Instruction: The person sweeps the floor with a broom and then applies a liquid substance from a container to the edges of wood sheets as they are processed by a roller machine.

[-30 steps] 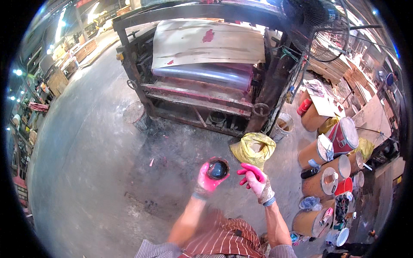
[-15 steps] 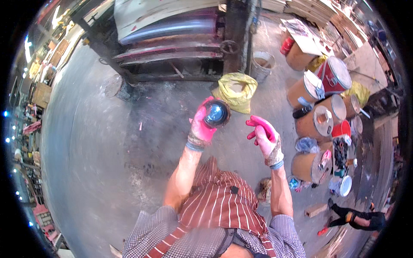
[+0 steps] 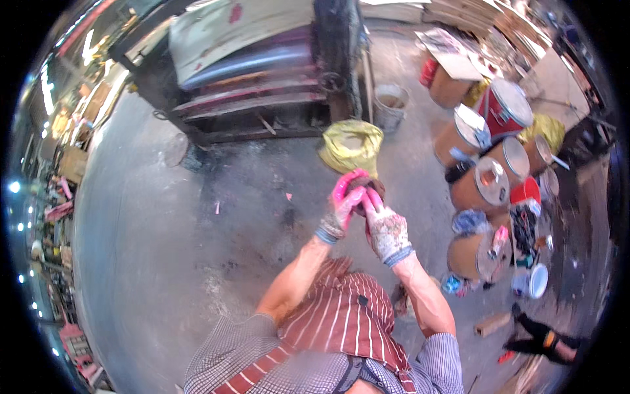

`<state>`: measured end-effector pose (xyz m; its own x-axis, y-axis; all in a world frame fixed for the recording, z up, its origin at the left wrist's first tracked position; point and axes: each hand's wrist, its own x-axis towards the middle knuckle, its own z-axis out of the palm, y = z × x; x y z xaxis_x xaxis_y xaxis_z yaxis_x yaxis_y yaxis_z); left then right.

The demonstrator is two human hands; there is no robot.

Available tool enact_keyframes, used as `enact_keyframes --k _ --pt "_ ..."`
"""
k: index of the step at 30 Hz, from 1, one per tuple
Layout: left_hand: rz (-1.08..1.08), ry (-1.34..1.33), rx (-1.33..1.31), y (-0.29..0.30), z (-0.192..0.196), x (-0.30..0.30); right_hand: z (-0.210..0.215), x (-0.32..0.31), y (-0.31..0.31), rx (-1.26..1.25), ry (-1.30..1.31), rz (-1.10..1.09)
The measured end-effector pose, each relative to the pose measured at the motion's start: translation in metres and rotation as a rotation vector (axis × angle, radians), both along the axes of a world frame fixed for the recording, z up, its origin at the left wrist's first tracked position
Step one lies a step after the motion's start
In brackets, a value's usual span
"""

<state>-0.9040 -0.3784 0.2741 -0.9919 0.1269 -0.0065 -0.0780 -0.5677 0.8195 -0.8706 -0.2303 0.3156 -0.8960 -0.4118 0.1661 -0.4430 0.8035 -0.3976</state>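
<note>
My left hand (image 3: 342,205) & right hand (image 3: 386,226) are together at chest height, both in stained work gloves, closed round a small dark pot (image 3: 365,192) held between them. Looks like a rigid little container w/ round sides; prob light, but the gloves are smeared pink, so likely slick. Best grip is around the wall w/ one palm under the base, kept level. Can't tell if it's lidded. Just beyond, a yellow bag (image 3: 351,146) sits on the concrete floor (image 3: 164,249); brown drums (image 3: 482,187) to my right, a big press machine (image 3: 256,72) ahead.
</note>
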Motion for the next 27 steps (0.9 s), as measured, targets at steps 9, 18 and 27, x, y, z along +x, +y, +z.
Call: enact_keyframes --k 9,18,27 --pt "0.067 -0.103 0.077 -0.030 -0.030 -0.017 -0.026 -0.037 -0.027 -0.885 -1.008 0.042" --pt "0.697 0.059 -0.116 -0.116 -0.037 0.056 -0.016 -0.021 -0.131 0.170 -0.034 0.577" --pt "1.605 -0.184 0.239 -0.028 0.003 0.319 -0.016 0.128 -0.169 0.118 -1.541 1.238"
